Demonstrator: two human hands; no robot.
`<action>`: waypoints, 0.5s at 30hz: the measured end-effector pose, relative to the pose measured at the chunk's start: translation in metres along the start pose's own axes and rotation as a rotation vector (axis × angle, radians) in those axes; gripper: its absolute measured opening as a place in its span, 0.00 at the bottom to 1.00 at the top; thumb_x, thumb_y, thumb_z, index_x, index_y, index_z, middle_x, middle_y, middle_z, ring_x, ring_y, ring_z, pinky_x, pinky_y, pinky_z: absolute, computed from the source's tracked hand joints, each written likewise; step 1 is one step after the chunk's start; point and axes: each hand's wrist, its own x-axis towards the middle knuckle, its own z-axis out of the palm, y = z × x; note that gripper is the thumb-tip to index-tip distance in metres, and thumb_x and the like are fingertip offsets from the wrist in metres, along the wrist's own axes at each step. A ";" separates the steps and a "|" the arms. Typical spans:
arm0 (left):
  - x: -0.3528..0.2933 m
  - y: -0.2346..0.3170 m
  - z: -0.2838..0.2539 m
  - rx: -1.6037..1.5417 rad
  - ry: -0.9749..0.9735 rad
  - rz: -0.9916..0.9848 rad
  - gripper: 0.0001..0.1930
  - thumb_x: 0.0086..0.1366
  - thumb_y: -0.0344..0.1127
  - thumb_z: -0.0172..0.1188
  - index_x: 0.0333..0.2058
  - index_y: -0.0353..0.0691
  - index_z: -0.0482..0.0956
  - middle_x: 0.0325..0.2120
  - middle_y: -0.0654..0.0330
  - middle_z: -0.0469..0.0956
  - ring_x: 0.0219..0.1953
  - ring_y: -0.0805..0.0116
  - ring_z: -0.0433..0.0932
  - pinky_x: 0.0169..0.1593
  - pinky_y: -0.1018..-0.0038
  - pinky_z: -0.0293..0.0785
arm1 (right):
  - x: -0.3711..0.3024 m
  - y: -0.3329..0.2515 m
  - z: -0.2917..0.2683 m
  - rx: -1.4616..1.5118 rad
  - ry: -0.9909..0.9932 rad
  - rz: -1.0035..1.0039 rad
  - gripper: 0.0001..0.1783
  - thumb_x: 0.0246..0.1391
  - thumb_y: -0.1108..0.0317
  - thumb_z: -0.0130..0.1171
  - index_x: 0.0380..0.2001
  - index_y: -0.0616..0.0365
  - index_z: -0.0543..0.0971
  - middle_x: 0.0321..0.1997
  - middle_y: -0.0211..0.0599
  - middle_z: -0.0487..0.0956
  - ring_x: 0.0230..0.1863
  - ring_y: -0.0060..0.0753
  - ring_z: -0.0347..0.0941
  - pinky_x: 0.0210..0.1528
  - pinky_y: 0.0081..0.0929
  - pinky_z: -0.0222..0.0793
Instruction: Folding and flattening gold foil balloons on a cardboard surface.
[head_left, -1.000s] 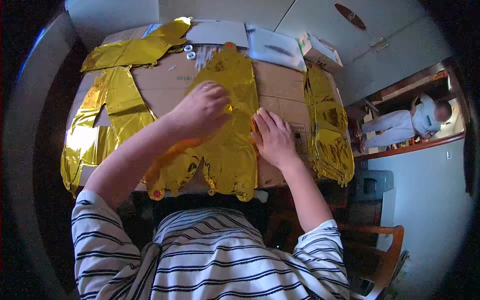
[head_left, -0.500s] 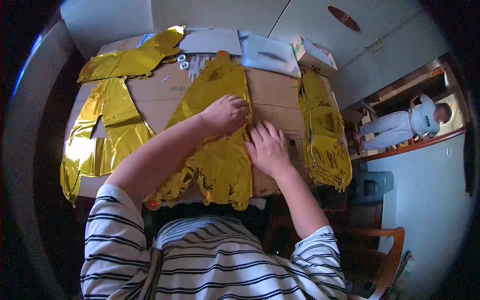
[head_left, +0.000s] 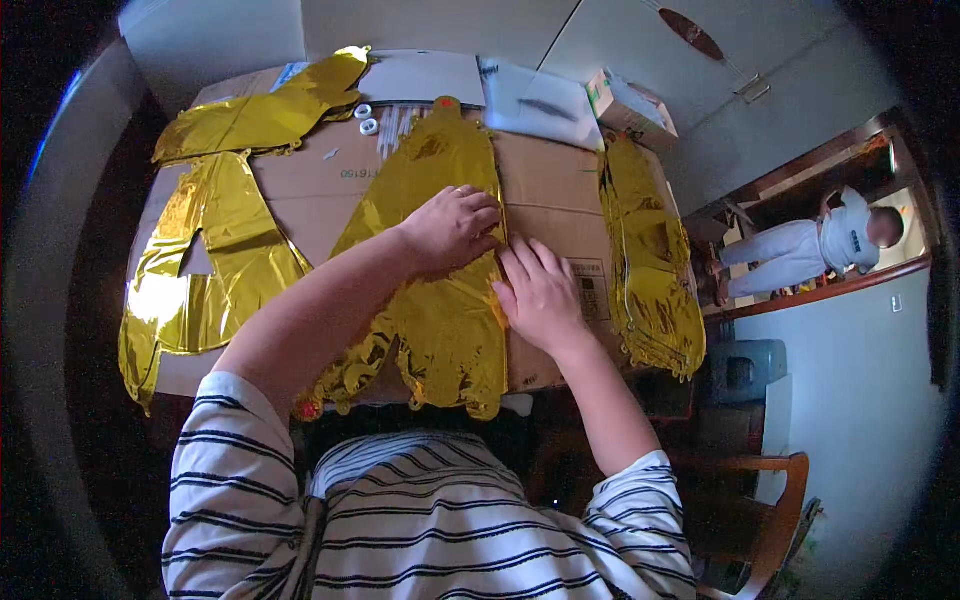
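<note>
A flat, shiny gold foil balloon (head_left: 440,330) lies in front of me, with a narrow tab at its far end and lobed ends near the table's front. My left hand (head_left: 455,228) reaches across it, its bent fingers closed at the foil's right edge. Just to the right, my right hand (head_left: 543,298) rests with fingers stretched out, its fingertips touching that same edge and its palm over the cardboard. My left fingers hide part of the edge between the hands.
Cardboard (head_left: 545,180) covers the table. More gold foil pieces lie at left (head_left: 235,250), far left (head_left: 260,115) and right (head_left: 650,255). Two white tape rolls (head_left: 368,127), clear sticks (head_left: 400,128), a white sheet (head_left: 425,80) and a box (head_left: 632,108) sit behind. A person (head_left: 810,250) stands beyond a doorway.
Both hands stay almost in place at the foil's right edge, with only slight finger movement. The foil near the right thumb has shifted a little.
</note>
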 end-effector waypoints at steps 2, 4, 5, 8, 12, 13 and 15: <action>-0.001 -0.002 0.000 0.009 -0.011 0.003 0.17 0.63 0.39 0.62 0.46 0.35 0.79 0.48 0.49 0.78 0.51 0.47 0.76 0.54 0.55 0.73 | 0.000 0.000 0.000 0.012 0.013 -0.004 0.27 0.61 0.56 0.56 0.60 0.57 0.72 0.65 0.46 0.71 0.64 0.51 0.65 0.63 0.47 0.61; -0.001 -0.001 0.000 0.006 -0.017 -0.003 0.17 0.63 0.39 0.62 0.47 0.35 0.78 0.49 0.49 0.78 0.52 0.47 0.76 0.55 0.55 0.73 | 0.000 0.000 -0.004 0.035 0.013 0.005 0.27 0.61 0.56 0.56 0.60 0.58 0.72 0.65 0.47 0.71 0.64 0.50 0.65 0.64 0.47 0.61; -0.002 -0.001 0.000 0.005 -0.019 -0.006 0.18 0.63 0.40 0.62 0.47 0.35 0.78 0.49 0.49 0.78 0.52 0.47 0.75 0.55 0.55 0.73 | -0.001 0.000 -0.004 0.078 0.029 0.018 0.27 0.61 0.57 0.56 0.60 0.58 0.72 0.65 0.47 0.71 0.65 0.50 0.66 0.64 0.47 0.61; -0.004 -0.003 0.004 0.008 0.002 -0.043 0.18 0.63 0.43 0.61 0.45 0.37 0.80 0.49 0.53 0.78 0.53 0.52 0.75 0.56 0.59 0.71 | 0.000 0.001 -0.008 0.175 0.060 0.038 0.27 0.62 0.57 0.55 0.61 0.58 0.72 0.66 0.47 0.71 0.65 0.50 0.66 0.65 0.46 0.60; 0.000 0.005 -0.006 -0.009 -0.050 -0.026 0.17 0.63 0.39 0.62 0.47 0.37 0.78 0.48 0.50 0.78 0.52 0.47 0.75 0.54 0.54 0.73 | -0.004 0.006 -0.008 0.163 0.038 0.032 0.26 0.63 0.58 0.54 0.61 0.59 0.72 0.66 0.48 0.70 0.65 0.50 0.66 0.65 0.46 0.60; -0.001 0.004 -0.004 -0.005 -0.038 -0.021 0.17 0.63 0.39 0.62 0.47 0.38 0.78 0.48 0.50 0.78 0.51 0.47 0.75 0.54 0.54 0.73 | -0.003 0.006 -0.008 0.138 0.035 0.018 0.26 0.63 0.59 0.54 0.61 0.59 0.72 0.66 0.49 0.70 0.65 0.50 0.66 0.65 0.46 0.61; -0.001 0.002 -0.002 -0.002 -0.019 -0.009 0.17 0.63 0.39 0.62 0.47 0.38 0.78 0.48 0.50 0.78 0.52 0.47 0.75 0.54 0.55 0.73 | -0.001 0.005 -0.010 0.136 0.026 0.024 0.26 0.63 0.58 0.54 0.61 0.59 0.71 0.66 0.49 0.70 0.64 0.50 0.66 0.64 0.46 0.61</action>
